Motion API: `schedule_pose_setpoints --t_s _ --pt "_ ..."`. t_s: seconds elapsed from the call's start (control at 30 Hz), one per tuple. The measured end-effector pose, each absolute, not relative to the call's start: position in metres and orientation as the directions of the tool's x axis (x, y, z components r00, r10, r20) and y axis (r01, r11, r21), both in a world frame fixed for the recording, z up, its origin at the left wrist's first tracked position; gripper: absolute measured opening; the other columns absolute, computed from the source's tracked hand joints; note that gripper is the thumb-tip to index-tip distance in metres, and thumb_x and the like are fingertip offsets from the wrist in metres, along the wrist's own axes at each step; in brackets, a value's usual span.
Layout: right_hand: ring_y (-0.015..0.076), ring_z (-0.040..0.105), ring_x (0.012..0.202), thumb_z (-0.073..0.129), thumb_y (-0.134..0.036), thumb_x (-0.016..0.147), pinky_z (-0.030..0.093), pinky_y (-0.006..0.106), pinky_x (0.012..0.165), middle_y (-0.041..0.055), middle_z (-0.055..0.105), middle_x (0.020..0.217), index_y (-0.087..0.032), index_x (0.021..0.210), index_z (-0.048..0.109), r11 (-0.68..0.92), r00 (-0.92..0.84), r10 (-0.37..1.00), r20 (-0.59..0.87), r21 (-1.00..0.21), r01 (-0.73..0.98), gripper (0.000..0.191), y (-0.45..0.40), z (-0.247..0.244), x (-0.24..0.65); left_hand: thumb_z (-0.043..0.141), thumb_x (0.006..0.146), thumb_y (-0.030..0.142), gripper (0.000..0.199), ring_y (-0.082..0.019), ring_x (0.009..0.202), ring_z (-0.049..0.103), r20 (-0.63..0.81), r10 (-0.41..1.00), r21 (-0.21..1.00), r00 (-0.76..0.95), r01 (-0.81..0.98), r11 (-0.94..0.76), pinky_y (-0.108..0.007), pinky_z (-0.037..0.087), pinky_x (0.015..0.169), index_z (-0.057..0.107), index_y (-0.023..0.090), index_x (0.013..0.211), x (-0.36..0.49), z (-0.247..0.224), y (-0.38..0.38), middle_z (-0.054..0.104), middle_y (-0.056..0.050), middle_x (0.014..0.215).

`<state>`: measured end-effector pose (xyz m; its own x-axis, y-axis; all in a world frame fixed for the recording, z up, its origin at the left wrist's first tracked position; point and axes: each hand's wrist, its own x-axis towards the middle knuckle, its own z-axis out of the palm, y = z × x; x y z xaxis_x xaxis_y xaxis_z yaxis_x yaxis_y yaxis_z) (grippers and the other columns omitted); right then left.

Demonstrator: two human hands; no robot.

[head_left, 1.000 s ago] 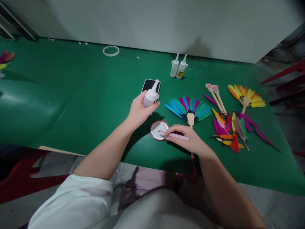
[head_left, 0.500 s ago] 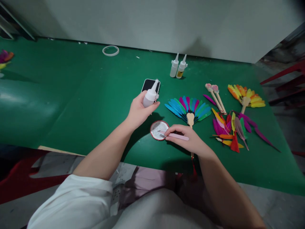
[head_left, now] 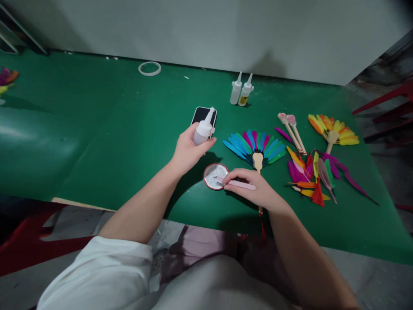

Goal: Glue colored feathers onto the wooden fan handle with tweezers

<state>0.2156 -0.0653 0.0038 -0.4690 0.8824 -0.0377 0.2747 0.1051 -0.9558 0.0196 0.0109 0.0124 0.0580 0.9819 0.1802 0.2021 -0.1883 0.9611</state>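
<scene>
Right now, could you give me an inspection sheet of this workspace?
Surface: green tabletop with small white scraps near the wall.
Things in use: white bottle; pink tweezers, tips over a red-rimmed dish.
Clutter: loose feathers, phone, two standing bottles, white ring, feather fans.
Grip: left hand around the white bottle; right hand pinching the pink tweezers.
Cables: nothing seen.
Surroundings: pale wall behind, red furniture at both sides.

Green table [head_left: 106,146]; feather fans [head_left: 257,159]; bottles [head_left: 235,93]

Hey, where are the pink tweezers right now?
In the head view, the pink tweezers are in the right hand, right of centre, with their tips within the outline of the red-rimmed dish.
</scene>
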Motion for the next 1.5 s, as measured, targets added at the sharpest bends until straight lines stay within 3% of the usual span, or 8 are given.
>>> schedule_pose_setpoints --t_s 1.5 --pt "0.0146 0.064 0.081 0.063 -0.03 0.081 0.047 0.025 0.075 0.0019 0.07 0.089 -0.021 0.088 0.068 0.11 -0.477 0.878 -0.027 -0.96 0.256 0.012 -0.0656 0.002 0.2162 0.069 0.069 0.026 0.02 -0.004 0.046 0.044 0.194 0.98 0.956 0.049 0.215 -0.2 -0.017 0.037 0.041 0.055 0.017 0.08 0.0187 0.0107 0.0115 0.053 0.003 0.066"
